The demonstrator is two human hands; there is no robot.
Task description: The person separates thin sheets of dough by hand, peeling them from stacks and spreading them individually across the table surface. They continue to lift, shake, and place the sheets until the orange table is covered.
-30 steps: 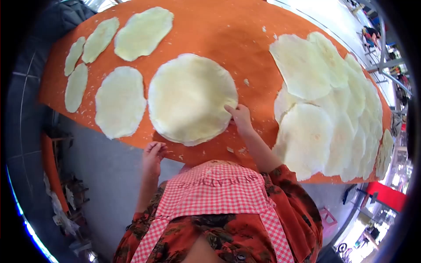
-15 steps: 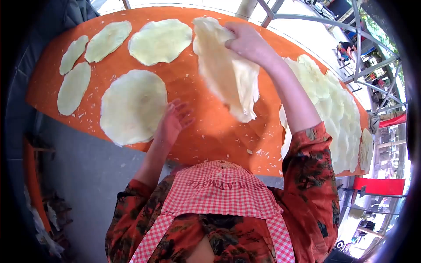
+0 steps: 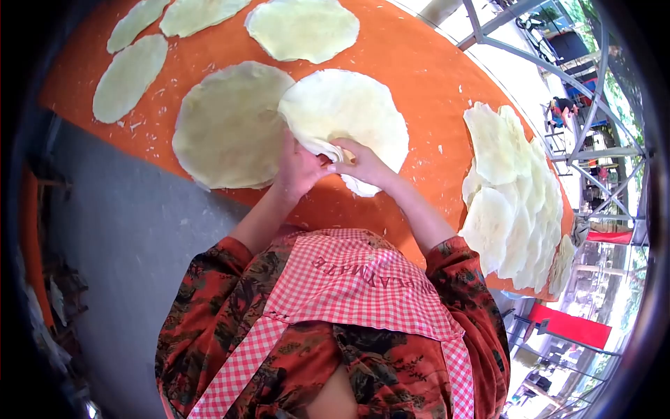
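Note:
In front of me a pale, thin round flatbread [image 3: 352,101] lies on the orange tabletop, its left part overlapping or touching a darker round flatbread [image 3: 230,126]. The near edge of the paler one is bunched and raised between my hands. My right hand [image 3: 364,166] pinches that edge with thumb and fingers. Close against it on the left, my left hand [image 3: 301,166] has its fingers at the same edge, partly hidden behind the fold; they look closed on it.
Another flatbread [image 3: 301,28] lies at the far side, with several smaller-looking ones [image 3: 130,78] at the left. A broad overlapping layer of flatbreads [image 3: 513,202] covers the table's right end. Crumbs dot the orange tabletop [image 3: 436,91]. Metal frame bars stand beyond it.
My right hand has come down and nearer with the hanging flatbread, which now lies spread out. My left hand has moved right to its edge. The view has shifted.

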